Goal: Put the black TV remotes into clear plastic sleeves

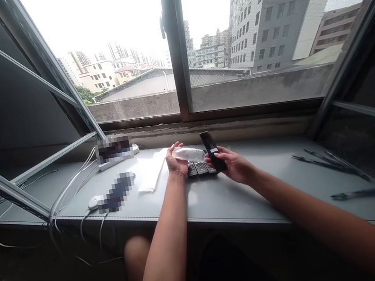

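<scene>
My left hand [176,162] is closed around one end of a clear plastic sleeve [190,154], which stretches across toward the right. A black remote control [208,142], with a small white label on it, is gripped in my right hand [234,165] and stands tilted, its far end up. The sleeve's right end reaches the fingers of my right hand, and I cannot tell whether they touch it. Beneath both hands, several black remote controls [201,169] lie side by side on the desk, buttons up. A pile of clear plastic sleeves [152,172] lies left of my left hand.
On the grey desk [252,206], a blurred-out object [117,193], a white round plug [94,202] and cables are at the left. A white power strip [118,159] sits behind. Pens [358,194] and dark cables lie right. Metal frames flank both sides, with a window ahead.
</scene>
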Demonstrator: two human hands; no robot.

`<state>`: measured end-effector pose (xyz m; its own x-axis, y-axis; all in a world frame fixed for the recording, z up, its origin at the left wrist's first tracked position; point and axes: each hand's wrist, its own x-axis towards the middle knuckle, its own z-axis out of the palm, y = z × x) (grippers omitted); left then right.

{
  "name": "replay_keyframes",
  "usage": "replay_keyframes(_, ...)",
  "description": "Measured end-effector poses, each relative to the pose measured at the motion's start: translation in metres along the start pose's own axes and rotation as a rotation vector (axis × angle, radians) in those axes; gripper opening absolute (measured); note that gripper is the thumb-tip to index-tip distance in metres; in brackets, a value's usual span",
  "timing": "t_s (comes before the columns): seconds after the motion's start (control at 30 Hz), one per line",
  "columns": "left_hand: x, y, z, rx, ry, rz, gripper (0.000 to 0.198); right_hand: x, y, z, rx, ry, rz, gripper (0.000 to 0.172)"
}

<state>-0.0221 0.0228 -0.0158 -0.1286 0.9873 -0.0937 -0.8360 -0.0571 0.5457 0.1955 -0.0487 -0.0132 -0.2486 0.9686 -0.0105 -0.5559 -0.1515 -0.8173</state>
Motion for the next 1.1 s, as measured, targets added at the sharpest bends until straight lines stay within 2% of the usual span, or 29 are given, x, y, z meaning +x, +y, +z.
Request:
replay_keyframes(0.13,0.001,0.0,0.0,-0.008,0.0,-0.005,0.026,0.002,0.007,-0.001,-0.253,-0.026,-0.244,0.048)
replay_keyframes(0.33,0.002,0.0,-0.001,-0.009,-0.001,-0.007,0.024,-0.003,0.007,0.002,-0.586,-0.141,-0.548,0.029)
replay_keyframes(0.53,0.005,-0.001,-0.003,-0.019,-0.008,-0.015,0.026,-0.001,0.011,-0.005,-0.777,-0.204,-0.7,0.034)
replay_keyframes(0.8,0.006,-0.002,-0.003,-0.018,0.01,-0.011,0.024,-0.004,0.01,-0.001,-0.841,-0.196,-0.747,0.03)
replay_keyframes(0.93,0.005,-0.002,-0.003,-0.019,0.0,-0.006,0.025,-0.005,0.011,0.0,-0.904,-0.039,-0.739,0.025)
replay_keyframes(1.0,0.004,-0.001,-0.002,-0.013,-0.001,-0.004,0.025,-0.005,0.012,0.001,-0.878,0.044,-0.675,0.031)
replay_keyframes(1.1,0.003,-0.001,-0.002,-0.007,-0.005,0.0,0.026,-0.005,0.011,0.005,-0.67,0.053,-0.486,0.036)
